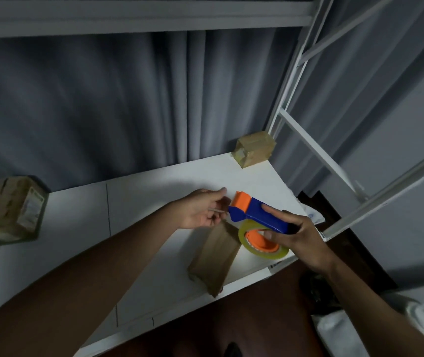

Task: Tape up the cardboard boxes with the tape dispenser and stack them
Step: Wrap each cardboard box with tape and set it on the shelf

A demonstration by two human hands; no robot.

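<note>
Head view. I read the right grip point(292, 234) as clamped on the blue-and-orange tape dispenser point(252, 215), held above the tabletop point(154, 202). Left grip point(203, 211) pinches what looks like the tape end at the dispenser's orange nose, just left of it. The brown cardboard box point(216, 256) lies directly below both, long axis running toward me. The left grip is nearer its far end.

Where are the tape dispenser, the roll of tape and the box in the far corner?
tape dispenser point(254, 215), head view, on its blue body
roll of tape point(244, 237), head view, on its yellowish outer edge
box in the far corner point(254, 150), head view, on its taped side
</note>
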